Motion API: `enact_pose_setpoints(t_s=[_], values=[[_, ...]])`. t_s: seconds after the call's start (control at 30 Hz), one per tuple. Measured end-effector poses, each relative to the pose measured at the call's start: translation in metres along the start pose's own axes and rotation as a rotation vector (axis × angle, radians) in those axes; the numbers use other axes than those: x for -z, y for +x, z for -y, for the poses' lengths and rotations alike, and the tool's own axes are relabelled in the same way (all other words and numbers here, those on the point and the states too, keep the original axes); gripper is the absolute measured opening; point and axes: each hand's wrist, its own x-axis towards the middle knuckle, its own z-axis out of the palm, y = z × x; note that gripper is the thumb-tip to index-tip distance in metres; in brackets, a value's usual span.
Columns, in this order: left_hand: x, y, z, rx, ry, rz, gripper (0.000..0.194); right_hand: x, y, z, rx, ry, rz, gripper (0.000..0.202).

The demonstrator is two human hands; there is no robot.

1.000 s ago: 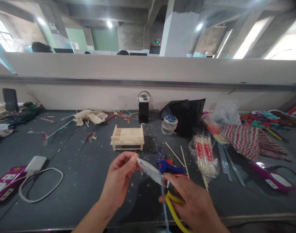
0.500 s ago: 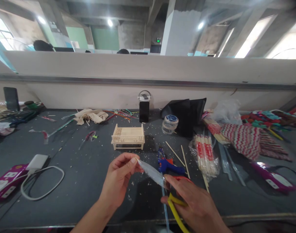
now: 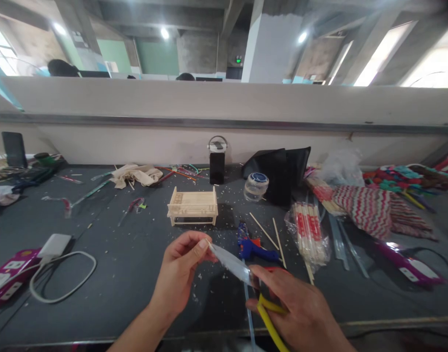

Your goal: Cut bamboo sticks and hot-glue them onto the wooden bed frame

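My left hand [image 3: 183, 266] is closed in a pinch, with a tiny pale stick end [image 3: 208, 241] showing at its fingertips. My right hand [image 3: 288, 298] wraps round a cutting tool [image 3: 271, 322] with yellow and red handles. A pale, flat, blade-like piece [image 3: 231, 262] reaches from the right hand to the left fingertips; its join with the tool is hidden by the fingers. Below them, a translucent strip [image 3: 249, 313] like a glue stick runs down past the table edge. Beyond my hands stands a small wooden stick model [image 3: 193, 208], shaped like a little bench or bed.
A blue glue gun [image 3: 258, 249] and loose wooden sticks [image 3: 279, 242] lie right of centre. Further right are bagged sticks [image 3: 309, 232], a lidded jar [image 3: 256, 187] and a black bag [image 3: 282, 176]. Purple power strips [image 3: 411, 264] sit at both sides; a phone [image 3: 217, 168] stands behind.
The pale blade-like piece and my right hand have shifted very slightly down and to the right. My left hand keeps its pinch, and the view has turned a little.
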Motion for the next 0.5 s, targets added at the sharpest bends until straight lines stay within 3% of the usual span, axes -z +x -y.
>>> enact_pose_setpoints(t_s=[0.33, 0.5], values=[[-0.002, -0.004, -0.003, 0.037, -0.01, 0.011, 0.01, -0.009, -0.013, -0.007, 0.031, -0.004, 0.008, 0.037], [0.0, -0.005, -0.004, 0.068, -0.034, 0.031, 0.011, -0.001, -0.006, 0.0, -0.026, 0.094, 0.03, 0.036]])
